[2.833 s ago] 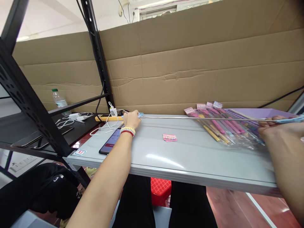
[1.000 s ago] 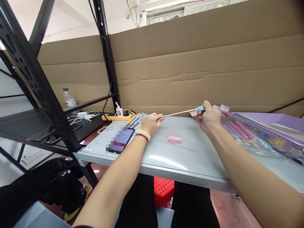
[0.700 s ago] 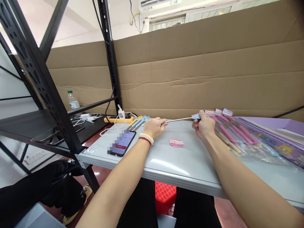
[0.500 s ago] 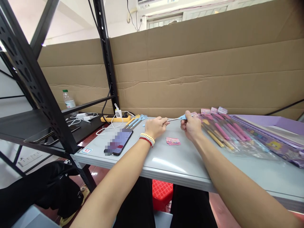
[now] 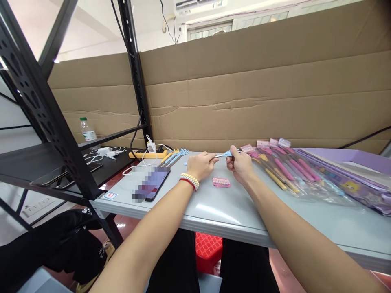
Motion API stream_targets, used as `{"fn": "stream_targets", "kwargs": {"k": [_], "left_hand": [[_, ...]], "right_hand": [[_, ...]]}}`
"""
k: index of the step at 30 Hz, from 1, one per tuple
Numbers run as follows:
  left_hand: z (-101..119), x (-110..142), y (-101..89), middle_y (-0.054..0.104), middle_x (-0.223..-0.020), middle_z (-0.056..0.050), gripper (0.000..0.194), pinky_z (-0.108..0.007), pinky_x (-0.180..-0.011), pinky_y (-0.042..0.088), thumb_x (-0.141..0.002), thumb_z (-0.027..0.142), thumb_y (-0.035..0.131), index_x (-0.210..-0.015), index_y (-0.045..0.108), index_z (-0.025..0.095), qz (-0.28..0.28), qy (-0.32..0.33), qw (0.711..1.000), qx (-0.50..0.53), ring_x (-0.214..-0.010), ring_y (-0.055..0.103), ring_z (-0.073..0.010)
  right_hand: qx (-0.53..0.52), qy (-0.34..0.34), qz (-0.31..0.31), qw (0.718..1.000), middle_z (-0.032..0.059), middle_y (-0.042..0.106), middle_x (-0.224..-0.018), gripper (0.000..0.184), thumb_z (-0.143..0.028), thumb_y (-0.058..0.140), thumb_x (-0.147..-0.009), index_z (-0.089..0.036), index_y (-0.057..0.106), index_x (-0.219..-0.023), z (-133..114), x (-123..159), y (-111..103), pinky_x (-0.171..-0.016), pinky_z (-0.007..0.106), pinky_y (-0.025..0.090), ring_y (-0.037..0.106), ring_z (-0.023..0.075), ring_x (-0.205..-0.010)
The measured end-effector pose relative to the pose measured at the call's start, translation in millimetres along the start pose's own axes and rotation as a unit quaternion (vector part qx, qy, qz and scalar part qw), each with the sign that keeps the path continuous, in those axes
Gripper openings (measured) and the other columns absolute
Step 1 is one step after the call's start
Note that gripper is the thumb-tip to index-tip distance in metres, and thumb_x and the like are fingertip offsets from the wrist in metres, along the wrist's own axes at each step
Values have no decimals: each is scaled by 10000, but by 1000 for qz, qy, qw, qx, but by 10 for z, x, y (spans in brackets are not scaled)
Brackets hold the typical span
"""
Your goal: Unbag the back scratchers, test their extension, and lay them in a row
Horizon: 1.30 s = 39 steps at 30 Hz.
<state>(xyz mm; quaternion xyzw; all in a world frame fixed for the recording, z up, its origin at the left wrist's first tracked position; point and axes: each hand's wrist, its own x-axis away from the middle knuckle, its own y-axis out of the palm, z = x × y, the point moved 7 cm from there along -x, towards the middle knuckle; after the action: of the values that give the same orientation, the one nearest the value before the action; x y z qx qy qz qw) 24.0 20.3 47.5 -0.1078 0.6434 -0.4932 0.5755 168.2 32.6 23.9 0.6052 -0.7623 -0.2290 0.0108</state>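
Observation:
Between my two hands is a telescopic back scratcher [image 5: 226, 154] with a light blue head and a thin metal rod. My left hand [image 5: 200, 166] is closed around its handle side, and a bit of blue pokes out beyond the palm. My right hand [image 5: 240, 163] pinches the blue head between thumb and fingers. Only a short length of rod shows from hand to hand. Below them on the table lies a small stack of pink printed cards [image 5: 221, 182]. Left of my hands, several unwrapped back scratchers with yellow and blue claws [image 5: 180, 152] lie side by side.
Several bagged back scratchers [image 5: 295, 167] lie to the right, beside a purple patterned pouch [image 5: 351, 183]. A phone [image 5: 157, 185] and a yellow power strip [image 5: 143, 154] are at left. Cardboard [image 5: 259, 89] walls the back; a black shelf post [image 5: 136, 73] stands left.
My right hand has come leftward, closer to my left hand. The visible rod of the back scratcher between them is shorter. My left hand keeps its grip in nearly the same place.

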Motion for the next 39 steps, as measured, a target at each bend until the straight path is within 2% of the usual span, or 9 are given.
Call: {"fn": "stream_targets", "kwargs": {"k": [4,8,12,18,22,27,32,35,39], "left_hand": [[-100,-11,41,690,-928,-8,295,-267,-670,378,-888,444,474,-1034,663,270,9,12,999,45,-823,614,-157],[-184,-14,71,690,-877,-23,342,-266,-641,361,-896,485,439,-895,669,231,-12,8,999,48,-813,606,-163],[-196,-13,83,674,-810,-28,419,-264,-621,352,-901,524,393,-799,657,215,-27,10,998,61,-758,589,-161],[-92,11,113,684,-897,-23,303,-254,-657,396,-895,429,446,-968,647,215,-40,53,990,126,-787,599,-152],[-59,5,102,691,-954,-32,296,-262,-709,431,-873,364,505,-1117,586,217,-38,24,990,135,-817,618,-161],[71,9,84,690,-981,-51,324,-278,-706,428,-929,434,392,-1010,629,230,-32,12,997,63,-881,624,-191],[189,72,118,694,-913,-49,357,-275,-629,392,-948,432,335,-982,630,235,-54,30,998,4,-790,633,-191],[144,98,72,692,-884,-34,345,-268,-613,375,-941,433,352,-981,645,254,-44,32,998,8,-771,625,-181],[-39,123,-4,668,-846,-21,324,-263,-624,375,-906,464,430,-1043,665,287,-19,29,999,27,-781,605,-171]], "right_hand": [[9,15,-36,999,-26,509,-467,497,-560,769,-573,-168,467,-618,-11,-35,-35,-297,172,202,375,44,-328],[-4,13,-45,999,-30,518,-481,514,-588,766,-558,-173,473,-634,-44,-45,-70,-304,170,207,382,44,-338],[-30,29,-89,995,-40,526,-528,471,-485,822,-517,-168,502,-652,-29,7,-8,-324,174,236,397,41,-373],[15,50,-155,987,-29,559,-565,484,-430,844,-473,-158,607,-796,82,124,156,-331,182,253,449,68,-403],[20,37,-123,992,-25,556,-563,510,-442,855,-429,-155,602,-767,88,107,139,-332,184,264,455,71,-411],[-24,-13,-27,999,-48,476,-528,470,-494,809,-531,-175,495,-670,9,11,-46,-343,179,285,420,50,-408],[-42,3,25,999,-67,415,-506,435,-512,746,-643,-188,457,-666,11,-33,-163,-355,173,304,399,47,-399],[-45,28,13,999,-42,493,-554,395,-471,767,-637,-182,502,-681,2,-13,-145,-387,183,358,448,59,-439],[-1,72,-62,995,-6,565,-607,339,-380,803,-597,-158,572,-710,18,53,-40,-401,197,374,501,82,-483]]}}
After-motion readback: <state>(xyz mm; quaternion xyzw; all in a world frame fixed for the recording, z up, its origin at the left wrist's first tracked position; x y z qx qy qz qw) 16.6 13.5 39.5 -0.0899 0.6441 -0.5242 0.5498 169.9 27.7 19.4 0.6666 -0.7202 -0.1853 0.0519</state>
